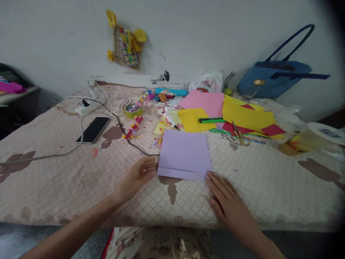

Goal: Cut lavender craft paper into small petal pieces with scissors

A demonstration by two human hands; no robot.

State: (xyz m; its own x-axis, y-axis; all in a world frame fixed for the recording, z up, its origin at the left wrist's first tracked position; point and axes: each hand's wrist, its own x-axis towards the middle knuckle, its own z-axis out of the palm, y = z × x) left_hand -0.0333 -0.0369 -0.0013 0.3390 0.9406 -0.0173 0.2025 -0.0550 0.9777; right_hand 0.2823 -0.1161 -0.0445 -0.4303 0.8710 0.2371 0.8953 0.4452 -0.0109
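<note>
While the lilac paper (184, 149) lies flat on the patterned tablecloth (188, 207), squarely in front of the person, both hands are at its near corners. And look at the right hand (228, 199): open, fingers long and together, tips on the near right corner, nothing gripped. Over at the near left corner, the left hand (138, 174) is loosely curled, thumb and fingers apart; whether it touches the edge, I can't tell. A narrow folded strip (172, 172) runs along the near side, seemingly lifting mid-length, so a good crease here would want both corners lined up first, then firm, even pressure from end to end. Now the direction: the sheet looks near square, no clear long axis, but that strip's length runs left to right, its right end slightly nearer the person.
</note>
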